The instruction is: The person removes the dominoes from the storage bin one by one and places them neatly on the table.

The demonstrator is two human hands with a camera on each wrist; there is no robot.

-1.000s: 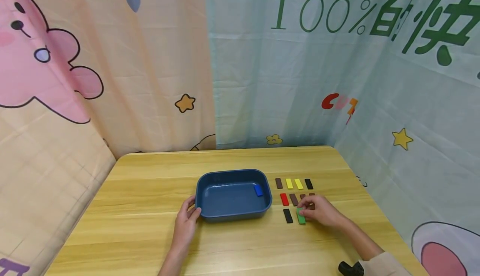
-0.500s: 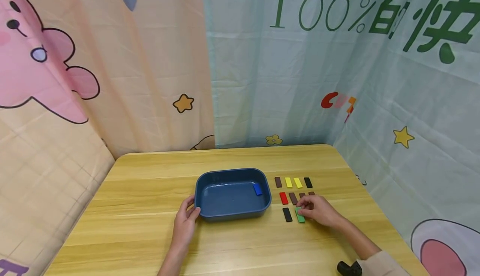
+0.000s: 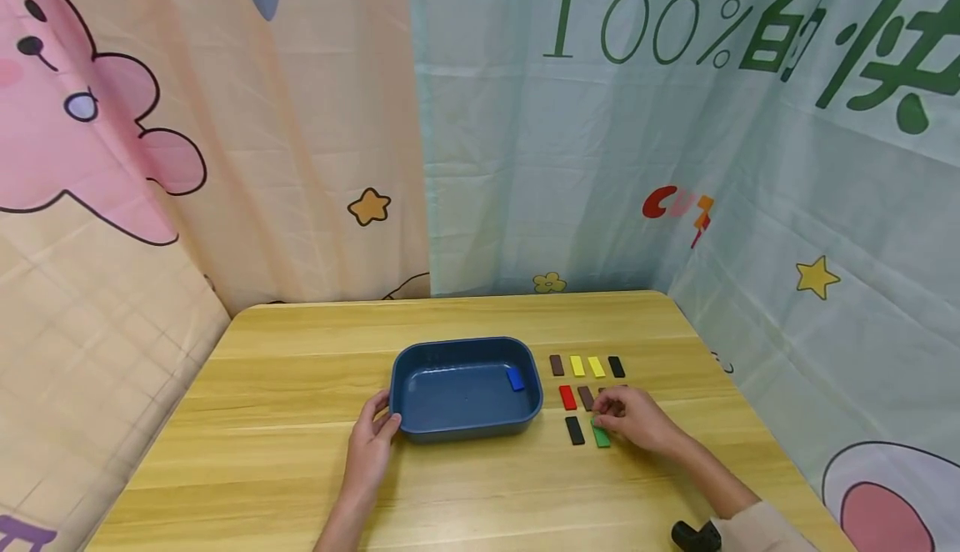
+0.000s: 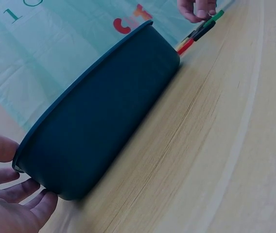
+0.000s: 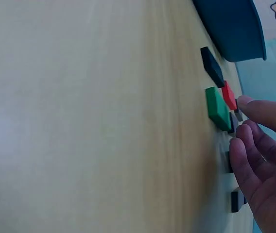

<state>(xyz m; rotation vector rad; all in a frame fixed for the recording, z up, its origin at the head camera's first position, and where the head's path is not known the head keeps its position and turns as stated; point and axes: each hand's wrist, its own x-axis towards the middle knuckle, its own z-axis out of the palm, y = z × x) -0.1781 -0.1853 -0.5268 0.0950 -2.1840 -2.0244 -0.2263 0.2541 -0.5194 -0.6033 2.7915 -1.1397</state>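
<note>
A dark blue plastic basin (image 3: 465, 431) stands on the table. My left hand (image 3: 371, 435) holds its left end, thumb at the rim and fingers along the outer wall, as the left wrist view shows. Inside, toward the right, lies a blue domino-like block (image 3: 515, 378). My right hand (image 3: 633, 420) hovers over the right side of the block rows, fingers loosely bent. A green block (image 3: 602, 436) lies on the table just by its fingertips. In the right wrist view, thumb and fingers (image 5: 247, 160) are apart with nothing between them. The hand partly hides brown blocks behind it.
Left of the green block lies a black block (image 3: 574, 430). Behind are a red block (image 3: 567, 398) and a brown block (image 3: 586, 398). The back row has brown, yellow (image 3: 577, 366) and black blocks. Printed curtains (image 3: 555, 202) stand behind the wooden table (image 3: 315, 352).
My right hand's fingertips have drawn slightly back from the green block, which has turned a little on the table. My left hand and the basin stay in place.
</note>
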